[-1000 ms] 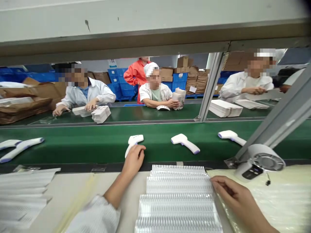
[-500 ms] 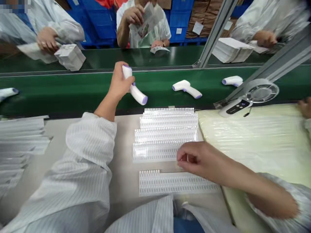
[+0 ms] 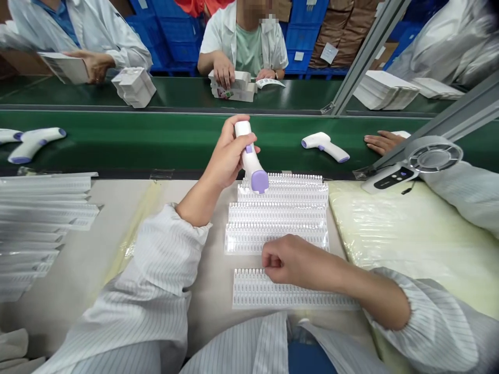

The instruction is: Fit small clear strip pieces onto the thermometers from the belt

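My left hand [image 3: 230, 156] is wrapped round a white and purple infrared thermometer [image 3: 251, 165], its purple handle end towards me. It hovers over the far end of several overlapping sheets of small stickers [image 3: 276, 214]. My right hand [image 3: 290, 262] is closed in a pinch at the top edge of the nearest sticker sheet [image 3: 273, 297]. That sheet lies apart from the others, and the hand covers part of its upper edge. Whatever sits between my right fingertips is too small to make out.
Another thermometer [image 3: 325, 147] lies on the green conveyor belt [image 3: 175, 140], with more at the far left. More sheets [image 3: 42, 213] lie left. A handheld fan [image 3: 413, 163] stands by a metal post, above a plastic-wrapped pad [image 3: 421, 234]. Co-workers handle white boxes opposite; a co-worker's hand [image 3: 384, 141] reaches in right.
My left hand has brought the thermometer off the belt, nearer and rightwards, handle end tipped towards me. My right hand has moved left to the nearest sheet's upper edge.
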### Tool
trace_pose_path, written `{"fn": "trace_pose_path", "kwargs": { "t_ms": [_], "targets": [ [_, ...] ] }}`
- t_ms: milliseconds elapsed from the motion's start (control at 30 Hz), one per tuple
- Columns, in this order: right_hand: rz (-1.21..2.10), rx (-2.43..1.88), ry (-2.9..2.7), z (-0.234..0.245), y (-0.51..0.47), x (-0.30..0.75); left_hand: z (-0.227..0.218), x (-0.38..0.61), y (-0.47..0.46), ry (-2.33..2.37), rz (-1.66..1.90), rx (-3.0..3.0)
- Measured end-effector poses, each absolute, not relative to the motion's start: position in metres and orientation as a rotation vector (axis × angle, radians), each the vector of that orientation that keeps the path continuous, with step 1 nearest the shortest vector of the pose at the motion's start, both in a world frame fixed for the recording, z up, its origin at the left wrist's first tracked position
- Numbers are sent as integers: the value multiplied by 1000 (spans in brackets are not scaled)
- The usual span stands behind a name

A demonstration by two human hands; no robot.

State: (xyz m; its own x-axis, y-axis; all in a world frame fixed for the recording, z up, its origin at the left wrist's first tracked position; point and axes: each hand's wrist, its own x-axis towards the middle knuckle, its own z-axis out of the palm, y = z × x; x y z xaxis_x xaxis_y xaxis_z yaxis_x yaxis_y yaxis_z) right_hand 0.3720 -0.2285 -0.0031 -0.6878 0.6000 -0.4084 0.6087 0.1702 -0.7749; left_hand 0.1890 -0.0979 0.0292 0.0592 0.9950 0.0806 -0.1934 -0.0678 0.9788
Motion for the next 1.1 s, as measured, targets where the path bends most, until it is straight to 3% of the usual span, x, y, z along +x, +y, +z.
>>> {"fn": "trace_pose_path", "kwargs": {
  "t_ms": [267, 867, 967, 1100],
  "targets": [
    [-1675, 1076, 2425, -2, -227, 375, 27, 204, -109, 963, 1275, 1108],
    [-1454, 858, 2569, 0, -236, 368, 21, 213, -114, 924, 1241, 1069],
    [-1619, 847, 2526, 22, -230, 383, 23, 215, -118, 914, 1238, 1026],
    [-2146, 1055, 2278, 55, -217, 407, 22, 222, -128, 921, 1191, 973]
  ]
}}
